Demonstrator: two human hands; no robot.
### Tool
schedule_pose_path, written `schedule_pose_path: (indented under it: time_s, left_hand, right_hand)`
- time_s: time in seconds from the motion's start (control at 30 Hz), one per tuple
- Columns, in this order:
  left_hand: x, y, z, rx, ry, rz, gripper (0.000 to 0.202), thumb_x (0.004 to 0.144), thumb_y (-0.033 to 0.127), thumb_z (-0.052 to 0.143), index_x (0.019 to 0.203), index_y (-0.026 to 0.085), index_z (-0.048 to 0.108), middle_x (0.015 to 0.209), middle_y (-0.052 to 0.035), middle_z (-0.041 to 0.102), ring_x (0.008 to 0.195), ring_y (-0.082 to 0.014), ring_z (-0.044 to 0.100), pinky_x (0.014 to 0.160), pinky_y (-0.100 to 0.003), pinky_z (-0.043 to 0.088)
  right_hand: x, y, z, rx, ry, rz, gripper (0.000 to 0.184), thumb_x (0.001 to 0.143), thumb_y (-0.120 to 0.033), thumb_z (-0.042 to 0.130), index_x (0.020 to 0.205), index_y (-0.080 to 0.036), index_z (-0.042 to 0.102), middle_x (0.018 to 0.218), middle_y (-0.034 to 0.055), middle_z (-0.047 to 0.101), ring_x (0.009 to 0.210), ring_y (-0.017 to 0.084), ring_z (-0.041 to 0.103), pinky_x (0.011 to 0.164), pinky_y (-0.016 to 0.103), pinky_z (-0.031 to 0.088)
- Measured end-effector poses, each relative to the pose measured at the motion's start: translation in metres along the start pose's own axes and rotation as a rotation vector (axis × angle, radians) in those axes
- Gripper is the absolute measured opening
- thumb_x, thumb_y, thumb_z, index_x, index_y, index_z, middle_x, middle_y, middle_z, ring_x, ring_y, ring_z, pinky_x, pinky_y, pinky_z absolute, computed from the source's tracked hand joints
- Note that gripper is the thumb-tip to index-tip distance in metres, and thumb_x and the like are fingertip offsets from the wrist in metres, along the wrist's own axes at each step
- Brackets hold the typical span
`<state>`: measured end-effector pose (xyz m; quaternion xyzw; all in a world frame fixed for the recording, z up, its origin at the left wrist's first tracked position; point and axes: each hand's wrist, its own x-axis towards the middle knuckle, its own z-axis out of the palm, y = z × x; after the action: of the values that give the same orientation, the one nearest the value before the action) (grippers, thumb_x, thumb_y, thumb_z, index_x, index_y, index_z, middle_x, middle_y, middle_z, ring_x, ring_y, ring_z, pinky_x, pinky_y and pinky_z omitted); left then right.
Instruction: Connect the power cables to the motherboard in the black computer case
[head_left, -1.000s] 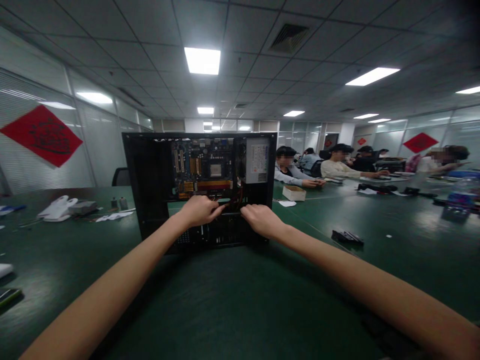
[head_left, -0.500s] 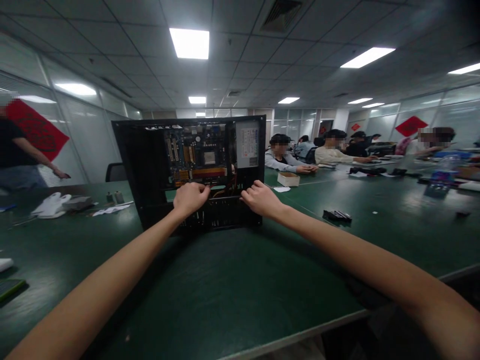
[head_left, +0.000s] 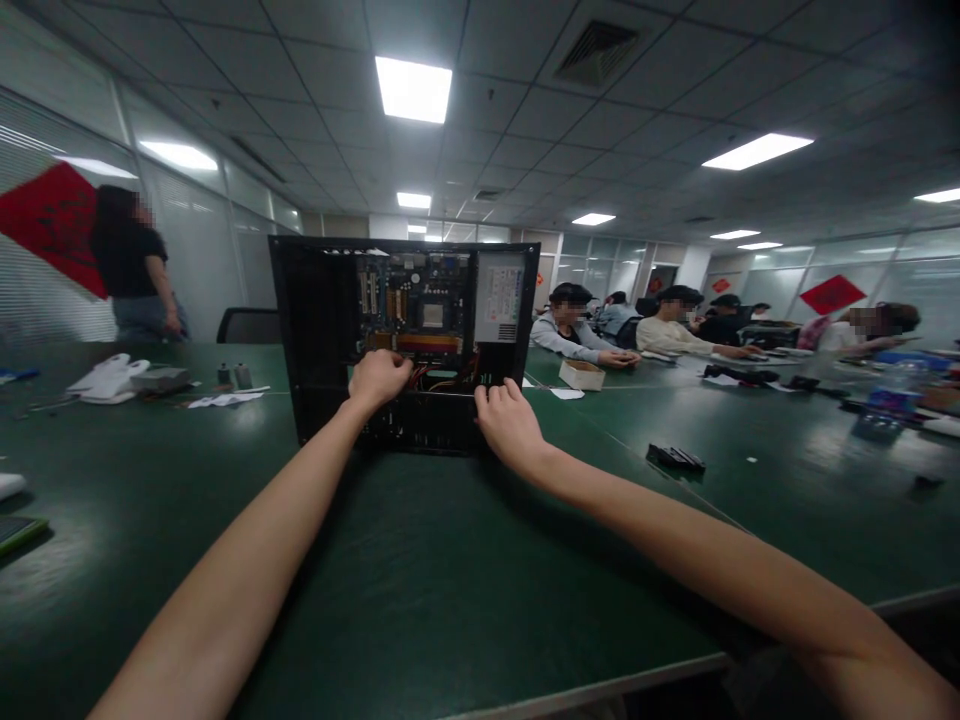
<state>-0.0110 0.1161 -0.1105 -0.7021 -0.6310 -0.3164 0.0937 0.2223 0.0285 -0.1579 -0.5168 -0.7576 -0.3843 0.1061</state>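
An open black computer case (head_left: 322, 300) stands upright on the green table, its open side facing me. Inside it I see a motherboard (head_left: 420, 285), a grey power supply (head_left: 499, 300) at the upper right and some loose cables near the bottom. My left hand (head_left: 377, 382) is closed on the case's lower inner part, beside the cables. On the right, my right hand (head_left: 510, 422) has its fingers bent over the case's lower rail (head_left: 442, 394). Both sets of fingertips are partly hidden inside the case.
A black plastic part (head_left: 675, 458) lies to the right on the table (head_left: 420, 580). Behind it is a small open box (head_left: 581, 375). A white bag (head_left: 109, 380) and a grey block (head_left: 160, 380) lie left. Several people sit along the far right; another person (head_left: 139, 260) stands left.
The case looks narrower and a little farther from me, with both hands still on it. My right hand sits slightly lower. The person at left has moved rightward; my view has shifted.
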Motion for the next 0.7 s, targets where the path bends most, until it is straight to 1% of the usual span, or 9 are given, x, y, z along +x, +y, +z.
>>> schedule_pose_path:
  time_s: [0.13,0.23,0.33,0.43,0.53,0.6,0.7]
  left_hand:
    - [0.01,-0.004,-0.001,-0.092,-0.03,-0.074,0.043,0.088,0.051,0.048,0.102,0.026,0.08,0.102,-0.0132,0.077,0.1,-0.0357,0.07,0.079,-0.039,0.053]
    - [0.013,-0.006,-0.001,-0.117,-0.038,-0.072,0.042,0.088,0.05,0.049,0.099,0.025,0.08,0.099,-0.014,0.077,0.097,-0.0358,0.07,0.077,-0.039,0.052]
    - [0.014,-0.009,0.0,-0.124,-0.039,-0.07,0.042,0.088,0.051,0.049,0.094,0.024,0.08,0.096,-0.0138,0.076,0.093,-0.0344,0.07,0.074,-0.037,0.05]
    - [0.016,-0.014,0.0,-0.135,-0.042,-0.056,0.043,0.088,0.052,0.05,0.092,0.022,0.08,0.09,-0.0129,0.076,0.089,-0.0307,0.07,0.074,-0.034,0.05]
    - [0.019,-0.027,0.0,-0.165,-0.029,-0.047,0.044,0.088,0.052,0.051,0.097,0.02,0.08,0.088,-0.0116,0.076,0.088,-0.0277,0.07,0.074,-0.03,0.05]
    - [0.022,-0.039,0.001,-0.17,-0.003,-0.074,0.047,0.088,0.053,0.05,0.1,0.019,0.08,0.092,-0.0124,0.077,0.09,-0.0285,0.07,0.074,-0.031,0.05]
    - [0.028,-0.059,0.001,-0.146,0.058,-0.161,0.05,0.089,0.054,0.049,0.103,0.017,0.079,0.096,-0.0153,0.076,0.094,-0.0314,0.07,0.074,-0.033,0.049]
  right_hand:
    - [0.012,-0.01,-0.01,0.011,-0.08,0.016,0.031,0.098,-0.013,0.041,0.114,0.0,0.064,0.099,0.0235,0.07,0.095,0.031,0.066,0.096,0.044,0.039]
    - [0.024,-0.009,-0.016,0.054,-0.143,0.0,0.031,0.099,-0.013,0.039,0.103,-0.002,0.068,0.094,0.0235,0.072,0.088,0.029,0.068,0.086,0.042,0.041]
    - [0.032,-0.004,-0.018,0.103,-0.193,-0.054,0.033,0.099,-0.012,0.038,0.099,-0.005,0.07,0.093,0.0227,0.073,0.086,0.028,0.071,0.081,0.04,0.041]
    - [0.035,0.0,-0.018,0.121,-0.18,-0.111,0.035,0.103,-0.017,0.037,0.099,-0.006,0.07,0.092,0.0212,0.074,0.086,0.028,0.072,0.081,0.04,0.043]
    - [0.036,-0.006,-0.021,0.137,-0.13,-0.152,0.036,0.104,-0.022,0.036,0.102,-0.007,0.068,0.091,0.0195,0.074,0.087,0.027,0.072,0.082,0.04,0.045]
    - [0.038,-0.016,-0.026,0.147,-0.101,-0.178,0.034,0.103,-0.018,0.035,0.102,-0.007,0.068,0.091,0.0185,0.074,0.085,0.026,0.072,0.082,0.04,0.047]
    - [0.044,-0.042,-0.038,0.141,-0.077,-0.213,0.033,0.097,-0.004,0.036,0.1,-0.005,0.068,0.088,0.0187,0.073,0.082,0.025,0.072,0.078,0.04,0.051]
